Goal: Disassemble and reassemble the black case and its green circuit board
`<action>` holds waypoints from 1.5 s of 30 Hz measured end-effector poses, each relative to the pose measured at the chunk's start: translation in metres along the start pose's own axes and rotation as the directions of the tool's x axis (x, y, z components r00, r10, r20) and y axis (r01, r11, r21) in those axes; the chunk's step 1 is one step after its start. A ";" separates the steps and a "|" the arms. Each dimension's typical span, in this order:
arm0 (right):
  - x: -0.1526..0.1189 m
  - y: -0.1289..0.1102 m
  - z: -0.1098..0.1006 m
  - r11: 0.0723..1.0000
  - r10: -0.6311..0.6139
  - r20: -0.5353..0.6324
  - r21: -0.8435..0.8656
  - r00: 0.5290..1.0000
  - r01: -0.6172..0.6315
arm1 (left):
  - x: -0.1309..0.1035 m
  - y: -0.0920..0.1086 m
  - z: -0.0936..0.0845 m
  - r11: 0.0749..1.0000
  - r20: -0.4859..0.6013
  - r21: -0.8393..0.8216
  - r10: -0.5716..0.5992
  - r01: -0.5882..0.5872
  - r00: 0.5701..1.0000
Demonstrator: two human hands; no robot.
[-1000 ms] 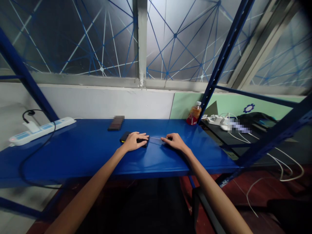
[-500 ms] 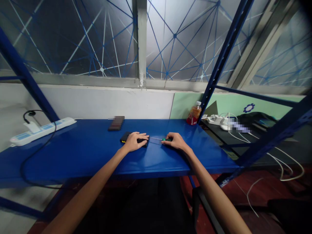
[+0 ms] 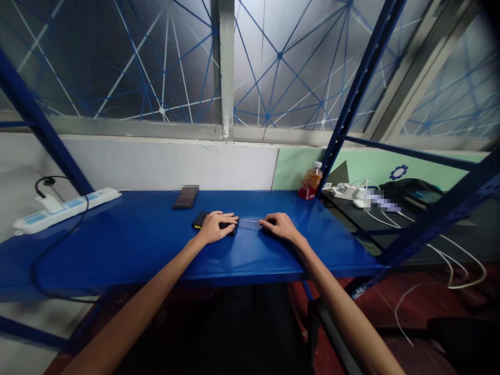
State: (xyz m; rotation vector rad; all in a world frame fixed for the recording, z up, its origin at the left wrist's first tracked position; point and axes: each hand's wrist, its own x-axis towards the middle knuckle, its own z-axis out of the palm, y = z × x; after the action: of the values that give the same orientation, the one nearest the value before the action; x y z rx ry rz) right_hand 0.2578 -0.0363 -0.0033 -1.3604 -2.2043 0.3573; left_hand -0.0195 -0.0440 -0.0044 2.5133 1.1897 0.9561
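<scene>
A flat black box-like object (image 3: 200,219) with a yellow patch on its near side lies on the blue table. Over its right part rests my left hand (image 3: 217,227), holding it against the tabletop, fingers across the top and thumb toward me. The hand hides much of the object. My right hand (image 3: 278,226) is closed around the handle of a screwdriver, which the fingers cover. Its thin metal shaft (image 3: 249,221) runs left, almost level, to the right end of the black object. Whether the tip touches a screw is too small to tell.
A dark phone-like slab (image 3: 186,197), partly pixelated, lies at the table's back. The blue tabletop (image 3: 128,234) carries a white power strip (image 3: 70,210) with a black cable at left and a drink bottle (image 3: 311,181) at back right. Blue rack posts (image 3: 353,99) flank the table.
My right fingers have shifted over the screwdriver's handle, so its green part no longer shows. The left hand and the black object stay in place.
</scene>
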 end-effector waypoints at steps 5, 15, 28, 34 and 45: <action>0.001 0.006 0.003 0.999 0.040 -0.038 -0.001 0.998 -0.040 | 0.000 -0.001 0.001 1.000 -0.014 -0.003 0.011 -0.011 1.000; -0.001 -0.005 0.005 0.997 0.009 -0.036 -0.077 0.999 -0.012 | 0.000 -0.005 0.003 0.999 -0.028 -0.025 0.041 -0.041 0.999; -0.003 0.000 0.006 0.963 -0.119 -0.033 -0.249 0.992 0.107 | 0.000 -0.003 0.004 0.999 -0.042 -0.029 0.025 -0.027 0.999; -0.004 -0.002 0.006 0.915 -0.112 -0.011 -0.390 0.994 0.099 | 0.000 -0.005 0.005 0.999 -0.045 -0.010 0.042 -0.042 0.998; -0.007 -0.014 0.006 0.902 -0.073 -0.034 -0.429 0.997 0.051 | -0.001 -0.001 0.006 0.996 -0.059 0.065 0.067 -0.063 0.996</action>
State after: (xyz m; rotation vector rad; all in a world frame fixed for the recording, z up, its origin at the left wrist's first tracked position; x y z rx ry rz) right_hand 0.2466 -0.0481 -0.0035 -1.4912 -2.3672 -0.2006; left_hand -0.0169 -0.0433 -0.0095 2.6039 1.1799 1.0342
